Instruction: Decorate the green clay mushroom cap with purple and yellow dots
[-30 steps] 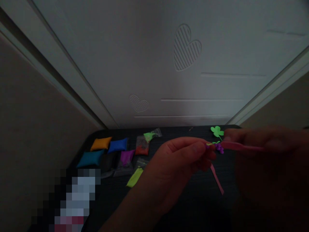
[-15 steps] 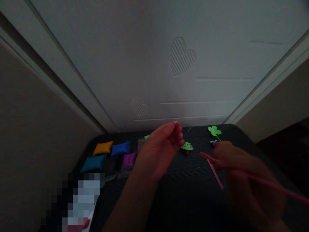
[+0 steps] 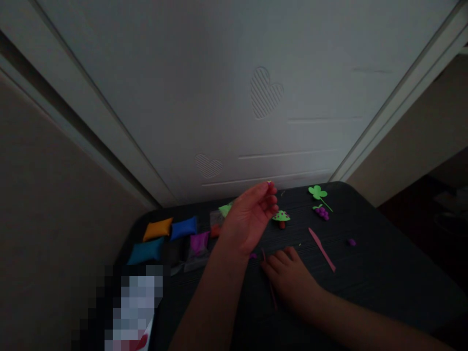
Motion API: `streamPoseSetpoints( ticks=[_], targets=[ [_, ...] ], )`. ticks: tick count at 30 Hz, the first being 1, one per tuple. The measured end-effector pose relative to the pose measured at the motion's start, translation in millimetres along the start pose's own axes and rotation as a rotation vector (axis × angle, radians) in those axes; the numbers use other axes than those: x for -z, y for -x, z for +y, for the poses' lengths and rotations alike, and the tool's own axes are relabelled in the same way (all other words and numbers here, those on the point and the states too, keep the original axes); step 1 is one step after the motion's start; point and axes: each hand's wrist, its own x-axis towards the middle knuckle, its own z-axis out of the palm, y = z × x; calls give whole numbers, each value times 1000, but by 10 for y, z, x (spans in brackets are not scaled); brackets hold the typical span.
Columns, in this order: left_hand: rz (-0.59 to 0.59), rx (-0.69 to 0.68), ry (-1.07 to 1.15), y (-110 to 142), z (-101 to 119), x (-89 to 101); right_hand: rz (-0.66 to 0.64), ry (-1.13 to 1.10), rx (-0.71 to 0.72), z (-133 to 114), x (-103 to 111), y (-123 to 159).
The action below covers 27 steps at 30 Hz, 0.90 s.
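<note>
My left hand (image 3: 252, 217) is raised above the dark table (image 3: 383, 273), and its fingertips pinch a tiny pale bit of clay (image 3: 269, 183). Just right of it on the table stands a small green clay tree with dots (image 3: 281, 216). My right hand (image 3: 290, 280) lies palm down on the table with the fingers stretched out. A thin pink stick (image 3: 273, 297) runs under its left edge. A flat pink modelling knife (image 3: 321, 249) lies to the right of that hand.
Purple clay grapes (image 3: 321, 211) and a green clay clover (image 3: 317, 192) lie at the back right, with a purple crumb (image 3: 351, 242) further right. Clay packets sit at the left: orange (image 3: 158, 228), blue (image 3: 184, 227), teal (image 3: 146, 249), purple (image 3: 199, 241). A white panel with hearts (image 3: 265, 92) rises behind.
My left hand let go of the grapes and rose with a tiny bit of clay. My right hand swung the pink stick down and now lies flat on the table.
</note>
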Motion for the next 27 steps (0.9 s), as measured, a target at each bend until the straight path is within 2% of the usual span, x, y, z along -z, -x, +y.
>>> streamPoseSetpoints(
  ticks=[3, 6, 10, 11, 14, 19, 27],
  targets=[
    [-15, -6, -8, 11, -3, -11, 78, -41, -31, 43, 92, -40],
    [-30, -2, -22, 12, -16, -29, 227, -125, -98, 126, 373, -77],
    [-57, -6, -62, 26, -68, -80, 544, -227, -221, 189, 890, -178],
    [-68, -8, -66, 35, -85, -96, 694, -320, -235, 186, 999, -217],
    [-107, -32, -65, 68, -127, -140, 879, -474, -204, 158, 1204, -349],
    [-103, -99, -93, 114, -133, -163, 898, -505, -168, 150, 1249, -512],
    [-42, -153, -121, 88, -128, -195, 877, -466, -124, 215, 1227, -588]
  ],
)
